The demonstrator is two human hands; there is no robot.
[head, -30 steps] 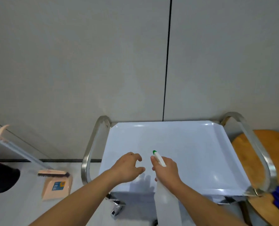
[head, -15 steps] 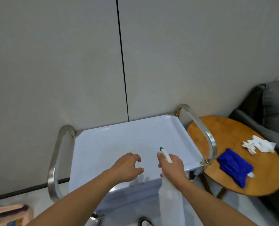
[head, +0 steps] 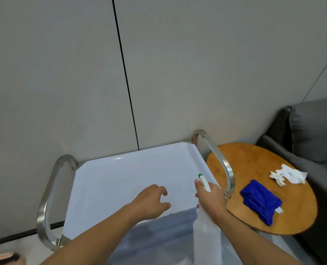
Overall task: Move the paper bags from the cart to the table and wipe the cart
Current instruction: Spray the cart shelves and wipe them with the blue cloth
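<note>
Your right hand (head: 211, 197) grips a white spray bottle (head: 206, 232) round its neck, fingers curled, with the green-tipped nozzle (head: 200, 176) sticking up past your knuckles and pointing out over the cart (head: 120, 180). The bottle's body hangs down below your wrist, in front of the cart's near edge. Your left hand (head: 151, 201) hovers just above the cart's white top tray, near its front edge, holding nothing; the fingers are loosely curled and the thumb points right, toward the bottle. The 2 hands are near each other but apart.

The cart stands against a grey wall (head: 63, 73), with a curved steel handle (head: 46, 203) at the left end and another (head: 220, 161) at the right. Your right hand is just inside the right handle.

Right of the cart, a round wooden table (head: 254, 165) sits just beside that handle. On it lie a folded blue cloth (head: 260, 201) and, further back, a crumpled white paper piece (head: 288, 174), well apart from both hands. A dark grey sofa (head: 315, 134) stands behind the table.
</note>
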